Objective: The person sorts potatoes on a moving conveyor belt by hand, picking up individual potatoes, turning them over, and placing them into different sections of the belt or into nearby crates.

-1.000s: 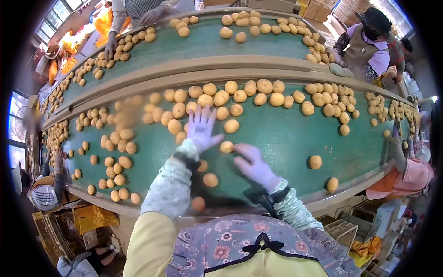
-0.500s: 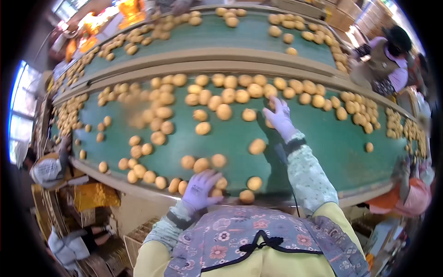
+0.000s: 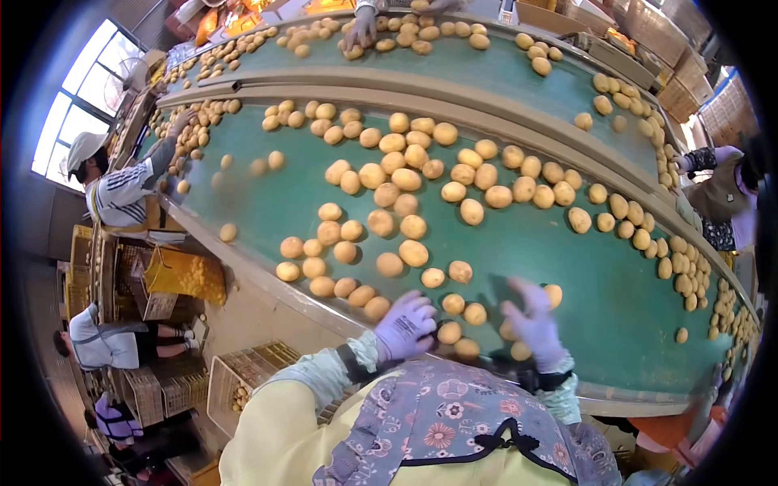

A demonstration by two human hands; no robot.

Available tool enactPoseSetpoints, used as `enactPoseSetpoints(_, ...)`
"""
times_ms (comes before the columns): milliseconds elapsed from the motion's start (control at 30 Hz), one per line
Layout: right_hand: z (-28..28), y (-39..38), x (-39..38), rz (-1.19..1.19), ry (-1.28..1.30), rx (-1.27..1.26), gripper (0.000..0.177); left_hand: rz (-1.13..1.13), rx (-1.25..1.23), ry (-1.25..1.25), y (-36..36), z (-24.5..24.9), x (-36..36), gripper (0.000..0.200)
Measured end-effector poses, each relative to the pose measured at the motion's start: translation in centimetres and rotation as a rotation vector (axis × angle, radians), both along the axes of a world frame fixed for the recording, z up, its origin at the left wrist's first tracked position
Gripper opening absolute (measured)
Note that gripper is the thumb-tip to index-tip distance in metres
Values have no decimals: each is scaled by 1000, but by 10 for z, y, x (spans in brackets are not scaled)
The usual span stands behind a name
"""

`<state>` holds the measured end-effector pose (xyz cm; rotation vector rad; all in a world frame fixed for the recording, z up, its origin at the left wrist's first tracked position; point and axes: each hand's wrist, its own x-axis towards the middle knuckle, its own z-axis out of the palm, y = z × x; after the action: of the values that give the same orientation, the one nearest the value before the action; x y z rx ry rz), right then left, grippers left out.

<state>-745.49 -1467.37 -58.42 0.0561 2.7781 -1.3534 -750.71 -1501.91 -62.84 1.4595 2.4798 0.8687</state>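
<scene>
Loose potatoes (image 3: 413, 253) lie over the green conveyor belt (image 3: 519, 247). My left hand (image 3: 405, 326), in a pale purple glove, rests at the near edge of the belt with its fingers stretched out. Just right of its fingers sits a potato (image 3: 449, 332), and another potato (image 3: 377, 308) lies against its left side. Slightly blurred, my right hand (image 3: 536, 324) is over the belt with thumb and fingers apart. Two potatoes, one (image 3: 520, 351) by its palm and one (image 3: 509, 330) partly under the thumb, are close to it.
A beige divider (image 3: 340, 87) separates this belt from a second belt (image 3: 486, 69), where a gloved person works. Another person (image 3: 130, 190) reaches in from the left. A crate (image 3: 243, 377) stands on the floor at lower left; a person (image 3: 729, 190) is at far right.
My view has turned leftward. My right hand has come back from the far potatoes to the near side of the belt. My left hand stays at the near edge while potatoes have shifted around it.
</scene>
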Motion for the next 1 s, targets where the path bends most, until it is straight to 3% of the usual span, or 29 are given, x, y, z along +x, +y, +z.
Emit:
enactPoseSetpoints(67, 12, 30, 17, -171, -3, 57, 84, 200, -87, 24, -42, 3, -28, 27)
enactPoseSetpoints(100, 12, 45, 31, -207, -21, 146, 94, 381, -321, -158, -61, 10, -42, 31)
enactPoseSetpoints(167, 4, 72, 64, -242, -67, 371, 113, 392, -243, 73, -114, -8, -71, 39)
enactPoseSetpoints(200, -2, 79, 81, -246, -95, 504, 123, 478, -251, 42, -130, -8, -86, 40)
enactPoseSetpoints(233, -3, 78, 94, -285, -140, 460, 130, 608, -316, -53, -151, -3, -108, 45)
enactPoseSetpoints(300, -5, 72, 119, -377, -269, 358, 141, 710, -461, 188, -211, -11, -159, 41)
enactPoseSetpoints(400, 2, 37, 112, -519, -391, 165, 151, 1156, -659, 83, -269, -10, -212, 47)
enactPoseSetpoints(467, 4, -4, 91, -556, -256, -147, 149, 1210, -419, 176, -249, -16, -237, 48)
enactPoseSetpoints(500, 5, -26, 80, -552, -196, -240, 146, 1011, -154, 405, -234, -37, -254, 49)
enactPoseSetpoints(533, -10, -43, 66, -507, -140, -173, 141, 861, -29, 548, -182, -12, -254, 52)
enactPoseSetpoints(567, -25, -60, 53, -466, -83, -105, 136, 691, 2, 266, -128, 44, -245, 58)
enactPoseSetpoints(600, -30, -78, 36, -387, -70, -68, 130, 623, 32, 302, -93, 29, -240, 65)
enactPoseSetpoints(633, -35, -96, 19, -309, -54, -34, 123, 459, 137, -33, -62, 21, -240, 73)
enactPoseSetpoints(700, -29, -141, -22, -104, -152, -60, 113, 313, -80, 302, -7, -3, -213, 87)
enactPoseSetpoints(800, -13, -172, -58, 2, -301, -253, 98, 144, -112, 222, -6, -17, -238, 94)
enactPoseSetpoints(867, -25, -156, -61, -47, 85, 39, 86, 159, -67, 272, -42, -20, -252, 93)
enactPoseSetpoints(900, -2, -146, -64, -194, 95, 166, 81, 216, -81, 224, -66, -14, -254, 91)
enactPoseSetpoints(1000, -39, -73, -39, -501, 150, 518, 92, 311, -9, 130, -143, -29, -276, 87)
